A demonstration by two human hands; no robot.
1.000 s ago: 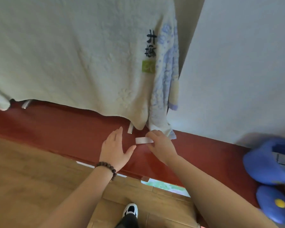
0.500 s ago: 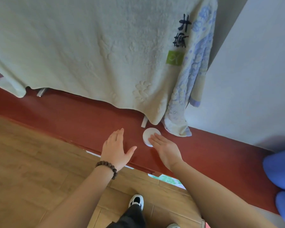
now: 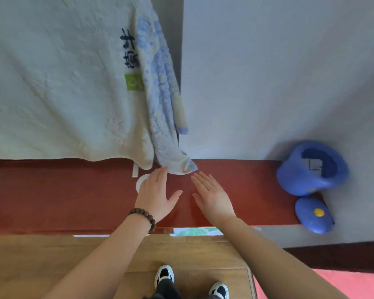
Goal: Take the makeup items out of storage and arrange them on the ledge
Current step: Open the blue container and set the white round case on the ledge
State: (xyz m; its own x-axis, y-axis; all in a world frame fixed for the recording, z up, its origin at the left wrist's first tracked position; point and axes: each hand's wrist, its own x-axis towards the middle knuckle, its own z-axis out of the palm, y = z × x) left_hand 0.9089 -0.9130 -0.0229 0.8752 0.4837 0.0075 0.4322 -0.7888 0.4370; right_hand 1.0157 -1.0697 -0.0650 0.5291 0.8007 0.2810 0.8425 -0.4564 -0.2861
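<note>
Both hands are hovering flat over the red ledge [image 3: 73,195]. The left hand [image 3: 154,196], fingers straight and holding nothing, is partly covering a round white compact [image 3: 141,181] lying on the ledge. The right hand [image 3: 213,196] is spreading open, empty, well apart from the blue container [image 3: 298,175] at the wall.

We are in a home: towels [image 3: 63,83] hang above a red ledge [image 3: 52,195], wood plank flooring [image 3: 30,260] lies below, and a blue plastic container [image 3: 311,169] sits by the wall.
</note>
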